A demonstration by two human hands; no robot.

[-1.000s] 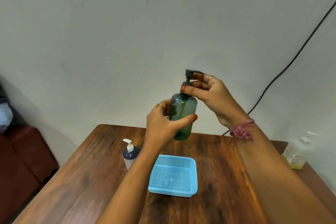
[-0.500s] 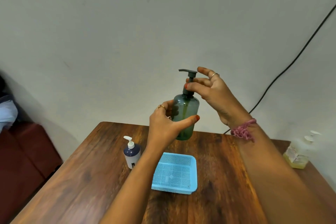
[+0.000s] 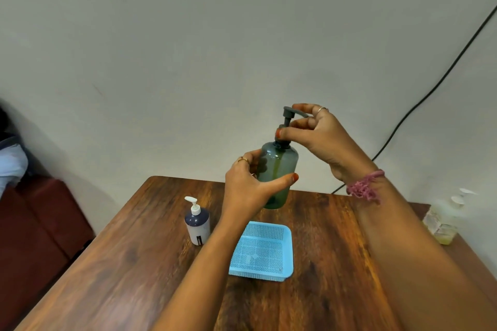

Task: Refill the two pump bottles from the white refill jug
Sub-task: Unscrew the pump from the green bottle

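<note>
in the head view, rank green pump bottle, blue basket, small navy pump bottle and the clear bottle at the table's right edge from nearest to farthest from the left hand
1. Green pump bottle: gripped by the left hand, held above the table.
2. Blue basket: on the table just below the hand.
3. Small navy pump bottle: standing to its left; close to the basket's rank.
4. Clear bottle: far right edge.

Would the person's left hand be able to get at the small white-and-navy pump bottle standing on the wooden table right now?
Probably not at once: the left hand grips the dark green pump bottle. The small white-and-navy pump bottle stands in the open on the wooden table, just left of that forearm, nothing blocking it.
</note>
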